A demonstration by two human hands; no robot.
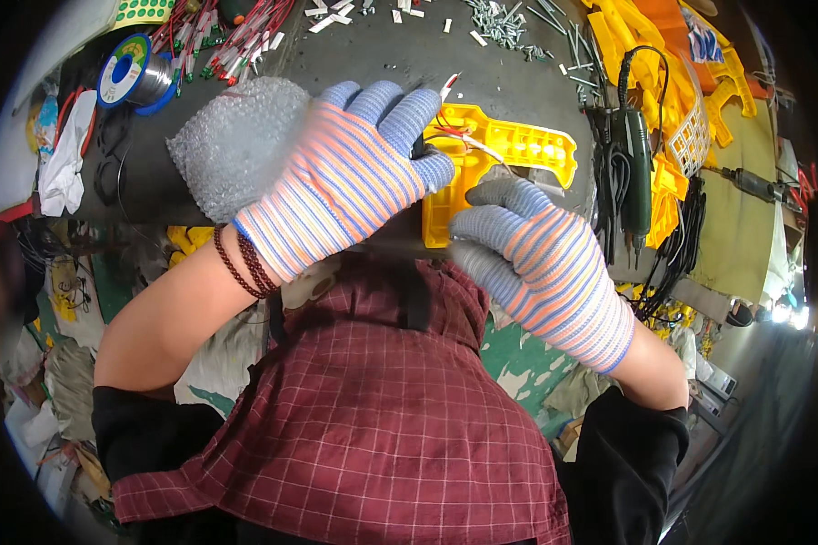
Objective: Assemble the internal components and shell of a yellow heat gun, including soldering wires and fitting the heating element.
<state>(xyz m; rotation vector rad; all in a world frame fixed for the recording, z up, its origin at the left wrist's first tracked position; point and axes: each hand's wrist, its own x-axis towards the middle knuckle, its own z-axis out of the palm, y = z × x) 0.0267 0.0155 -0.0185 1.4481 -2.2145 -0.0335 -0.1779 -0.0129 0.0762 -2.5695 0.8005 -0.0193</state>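
A yellow plastic tool housing half (pixel 541 150) lies on the dark work surface, its ribbed hollow side up, with red and white wires running inside it. My left hand (pixel 350 173), in a striped knit glove with grey-blue fingers, reaches over its left side. The thumb is bent in toward a small black part at the housing's edge, and the left fingertips partly hide that spot. My right hand (pixel 550 263), gloved alike, has its fingers curled at the right side of the housing's handle. What lies between those right fingertips is hidden.
Bubble wrap (pixel 236 136) lies left of my left hand, near a solder wire spool (pixel 138 77). Red wired parts (pixel 218 36) and loose screws (pixel 509 27) lie at the back. A black corded power screwdriver (pixel 636 173) and stacked yellow housings (pixel 627 45) are at right.
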